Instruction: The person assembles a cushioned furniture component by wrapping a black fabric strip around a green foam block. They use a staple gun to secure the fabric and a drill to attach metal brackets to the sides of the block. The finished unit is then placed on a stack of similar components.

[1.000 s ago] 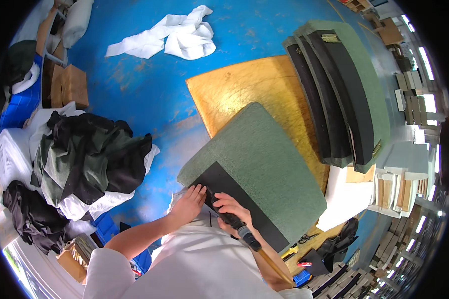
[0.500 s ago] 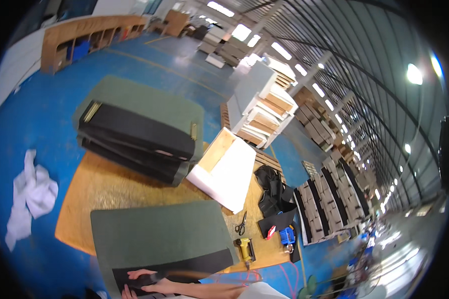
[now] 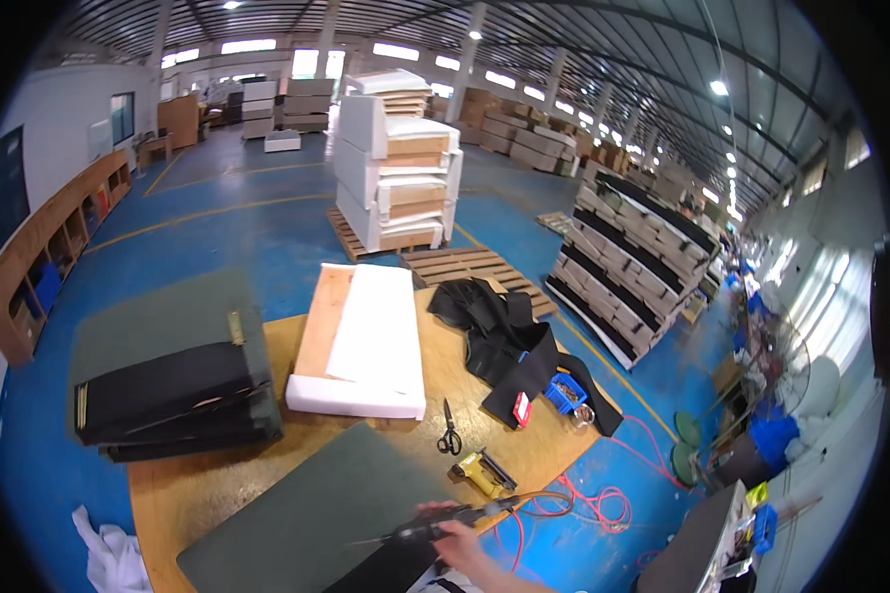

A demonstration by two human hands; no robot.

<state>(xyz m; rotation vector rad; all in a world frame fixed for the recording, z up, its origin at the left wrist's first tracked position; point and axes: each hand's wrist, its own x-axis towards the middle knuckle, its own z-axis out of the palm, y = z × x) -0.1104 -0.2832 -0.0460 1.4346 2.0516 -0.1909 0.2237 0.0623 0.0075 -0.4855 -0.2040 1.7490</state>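
My right hand (image 3: 457,540) is closed around a black air tool (image 3: 420,529) with a long thin tip pointing left; motion blurs it. A brown hose (image 3: 546,497) runs from its rear end. Beneath it lies a dark green fabric-covered panel (image 3: 307,504) at the table's near side, with a black cloth strip (image 3: 391,568) along its near right edge. My left hand is out of sight. Beyond the tool, a yellow staple gun (image 3: 485,474) rests beside black-handled scissors (image 3: 450,435).
Green and black padded panels (image 3: 168,385) are stacked at left. A white padded wooden frame (image 3: 381,336) lies mid-table. Black fabric (image 3: 485,336), a blue bin (image 3: 565,392) and a red-and-white box (image 3: 522,408) sit at right. Red hose (image 3: 603,509) coils over the floor.
My view has swung right, and my right hand with the air tool has moved right across the panel. Part of my left hand showed near the panel's lower edge; now it does not.
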